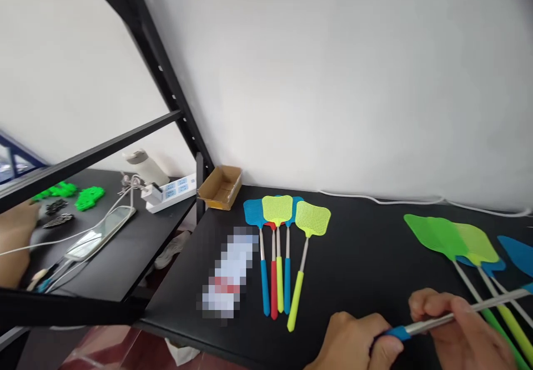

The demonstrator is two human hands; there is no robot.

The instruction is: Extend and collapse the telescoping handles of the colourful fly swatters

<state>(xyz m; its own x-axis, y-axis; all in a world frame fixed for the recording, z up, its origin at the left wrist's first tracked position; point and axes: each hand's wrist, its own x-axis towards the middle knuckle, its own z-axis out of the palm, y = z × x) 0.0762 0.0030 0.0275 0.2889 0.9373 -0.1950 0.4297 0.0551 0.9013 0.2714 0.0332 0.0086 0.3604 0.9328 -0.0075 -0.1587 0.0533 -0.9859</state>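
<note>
My left hand (356,339) is wrapped around the blue handle of a fly swatter (428,324) at the bottom right. Along its metal shaft, my right hand (466,325) has its fingers closed on the rod. The swatter slants up to the right, and its head lies beyond the frame edge. Under and behind the right hand lie several other swatters, among them a green one (441,236), a yellow-green one (477,242) and a blue one (518,253). Left of my hands, several swatters rest in a group, with a yellow-green swatter (312,220) at its right side.
The black table (358,281) meets a white wall, with a white cable (383,200) along it. A cardboard box (220,188) sits at the back left, near a blurred-out item (231,275). Another table holds a power strip (172,193), a phone (102,234) and another person's arm (14,242).
</note>
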